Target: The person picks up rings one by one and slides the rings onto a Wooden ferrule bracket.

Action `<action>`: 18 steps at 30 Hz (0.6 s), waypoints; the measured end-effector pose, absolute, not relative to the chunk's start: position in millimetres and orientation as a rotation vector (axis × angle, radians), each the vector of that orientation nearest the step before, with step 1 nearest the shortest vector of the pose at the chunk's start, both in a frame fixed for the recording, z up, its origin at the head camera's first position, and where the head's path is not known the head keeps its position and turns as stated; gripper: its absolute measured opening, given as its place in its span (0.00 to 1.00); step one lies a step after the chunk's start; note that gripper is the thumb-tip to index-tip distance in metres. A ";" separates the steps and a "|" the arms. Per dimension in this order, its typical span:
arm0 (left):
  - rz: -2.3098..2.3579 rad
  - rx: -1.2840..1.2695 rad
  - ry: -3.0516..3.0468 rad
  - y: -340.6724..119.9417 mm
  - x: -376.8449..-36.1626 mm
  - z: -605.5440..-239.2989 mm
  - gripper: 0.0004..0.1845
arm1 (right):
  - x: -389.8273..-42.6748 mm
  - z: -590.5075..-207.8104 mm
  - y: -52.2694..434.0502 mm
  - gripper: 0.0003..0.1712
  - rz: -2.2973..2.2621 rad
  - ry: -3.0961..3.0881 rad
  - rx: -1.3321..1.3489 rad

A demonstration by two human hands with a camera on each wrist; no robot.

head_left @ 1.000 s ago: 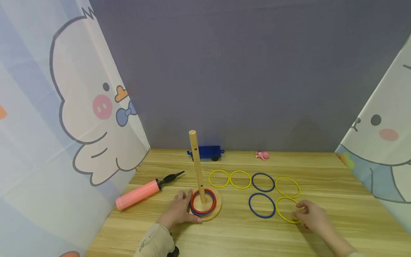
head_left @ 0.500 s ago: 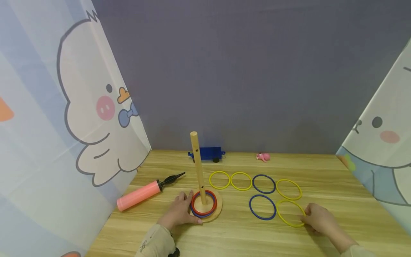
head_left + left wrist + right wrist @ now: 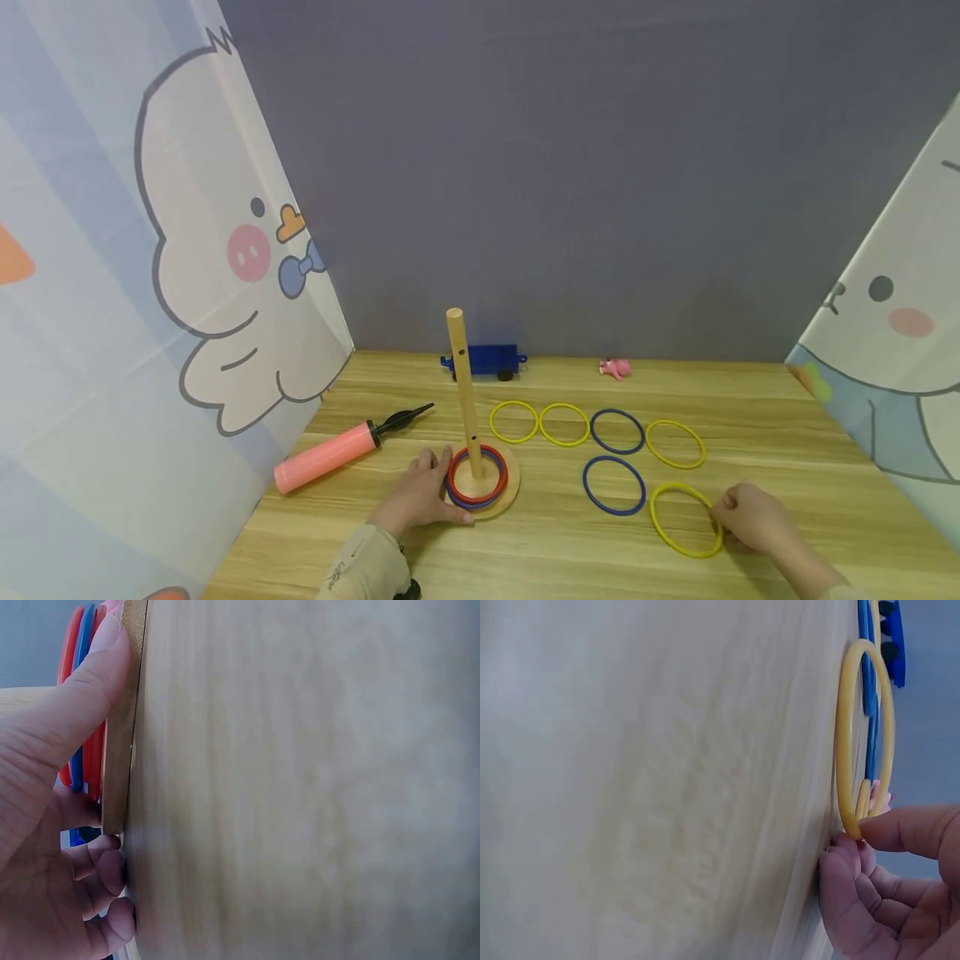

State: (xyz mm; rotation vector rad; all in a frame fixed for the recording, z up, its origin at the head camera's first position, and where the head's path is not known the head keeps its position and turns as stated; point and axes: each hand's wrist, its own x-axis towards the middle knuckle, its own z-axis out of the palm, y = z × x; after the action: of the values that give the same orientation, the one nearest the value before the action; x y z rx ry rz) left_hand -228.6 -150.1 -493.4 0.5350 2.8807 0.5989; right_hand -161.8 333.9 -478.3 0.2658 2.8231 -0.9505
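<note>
My left hand (image 3: 420, 493) grips the round base of a wooden peg stand (image 3: 466, 387), thumb at its front and index finger at its far left side. Around the upright peg, red and blue rings lie stacked on the base; the left wrist view shows a blue ring (image 3: 78, 667) between red ones. On the right, my right hand (image 3: 757, 518) pinches the near edge of a yellow ring (image 3: 844, 735) between thumb and fingertips. In the right wrist view that ring tilts up from the table, its far side raised.
Two blue rings (image 3: 586, 492) and several yellow ones, including a yellow ring (image 3: 703, 454), lie flat beyond. A pink hand pump (image 3: 326, 458) lies left. A blue toy wagon (image 3: 491, 359) and a small pink toy (image 3: 618, 367) sit near the grey back wall (image 3: 585, 183).
My right hand has taken hold of the nearest yellow ring and drawn it toward me and slightly right, away from the ring behind it. My left hand stays on the stand's base.
</note>
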 end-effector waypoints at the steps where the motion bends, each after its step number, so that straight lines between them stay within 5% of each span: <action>1: 0.603 0.535 2.880 -150.0 -228.8 -493.5 0.67 | -161.0 -478.6 333.1 0.13 -0.970 2.812 0.265; 12: 0.608 0.551 2.885 -149.0 -228.8 -492.9 0.67 | -152.9 -480.1 317.6 0.07 -1.435 2.586 0.151; 18: 0.611 0.542 2.883 -149.0 -226.8 -492.2 0.66 | -149.6 -471.8 304.8 0.17 -1.691 2.320 -0.103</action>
State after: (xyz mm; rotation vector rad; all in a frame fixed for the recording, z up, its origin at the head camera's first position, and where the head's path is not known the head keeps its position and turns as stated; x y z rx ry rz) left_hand -226.8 -149.0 -492.2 0.5418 2.8828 0.6113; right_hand -149.6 304.8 -471.8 -0.1026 2.3202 -1.6913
